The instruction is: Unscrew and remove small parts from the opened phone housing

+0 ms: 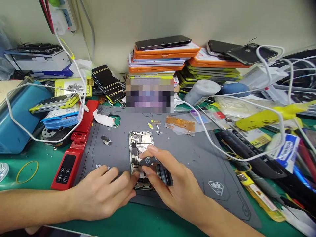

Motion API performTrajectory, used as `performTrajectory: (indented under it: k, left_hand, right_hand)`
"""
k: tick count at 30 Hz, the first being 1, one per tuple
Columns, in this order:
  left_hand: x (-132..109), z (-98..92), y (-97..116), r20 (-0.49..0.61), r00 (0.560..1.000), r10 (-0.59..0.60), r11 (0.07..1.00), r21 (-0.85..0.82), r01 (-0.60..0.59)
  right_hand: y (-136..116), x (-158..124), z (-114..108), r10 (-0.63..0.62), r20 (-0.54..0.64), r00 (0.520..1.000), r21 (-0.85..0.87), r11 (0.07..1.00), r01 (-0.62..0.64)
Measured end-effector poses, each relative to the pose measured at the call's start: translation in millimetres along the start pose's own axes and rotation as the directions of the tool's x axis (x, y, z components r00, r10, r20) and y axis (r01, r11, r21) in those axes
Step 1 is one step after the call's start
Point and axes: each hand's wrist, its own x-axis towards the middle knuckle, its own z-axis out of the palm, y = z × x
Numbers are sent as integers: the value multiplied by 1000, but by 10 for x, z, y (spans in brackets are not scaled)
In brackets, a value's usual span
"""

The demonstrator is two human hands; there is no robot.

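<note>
Green bench, pale wall behind. On a grey mat, toward its front edge, lies an opened phone. My right hand pinches a dark ridged tool over it; my left hand curls at its left edge, grip unclear. Bracing firmly, pressing lightly seems wise. White Chinese characters mark the mat's left side; its front-right badge is illegible.

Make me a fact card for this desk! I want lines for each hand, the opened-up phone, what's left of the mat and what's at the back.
Left hand: left hand, fingertips at the phone's lower left edge
Right hand: right hand, thumb and finger around a dark tool
Phone: opened phone, insides showing, on a grey mat
Left of mat: red device with buttons
Back: stacked boxes, black phone on top
</note>
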Motion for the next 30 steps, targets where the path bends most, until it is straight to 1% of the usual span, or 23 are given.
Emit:
performTrajectory:
  k: [1, 2, 4, 6, 8, 10, 14, 16, 21, 25, 30]
  left_hand:
    - [4, -1, -1, 2, 1000, 0, 1000, 0, 0]
    - [8, -3, -3, 8, 1000, 0, 1000, 4, 0]
    - [19, -10, -7, 19, 1000, 6, 1000, 16, -6]
    - [29, -17, -10, 27, 1000, 15, 1000, 27, -15]
    - [34, -20, -11, 26, 1000, 18, 1000, 26, -18]
    - [34, -18, -8, 19, 1000, 9, 1000, 13, -9]
    - [26, -2, 6, 3, 1000, -9, 1000, 8, 9]
    - [20, 6, 11, 11, 1000, -2, 1000, 16, 2]
    - [5, 11, 17, 45, 999, -3, 1000, -9, 4]
    - [6, -4, 18, 46, 999, -3, 1000, -27, 4]
    - [18, -14, 16, 25, 1000, -14, 999, -46, 15]
  right_hand:
    - [-18, -6, 5, 7, -25, 1000, 28, 1000, -6]
    - [-45, -8, 6, 46, -55, 997, 74, 996, -42]
    - [-114, -2, -1, 198, -108, 974, 211, 962, -172]
    - [-179, 9, -15, 342, -117, 933, 343, 895, -285]
    - [-216, 13, -20, 394, -102, 914, 409, 853, -322]
    - [-222, 6, -8, 397, -116, 910, 433, 845, -314]
    - [-205, -22, 37, 369, -204, 907, 439, 863, -252]
    - [-208, -29, 42, 357, -207, 911, 431, 869, -243]
    - [-228, -44, -8, 364, -95, 927, 437, 852, -289]
    - [-217, -71, -36, 343, -12, 939, 477, 828, -296]
    - [-218, -95, -38, 306, 34, 952, 487, 826, -283]
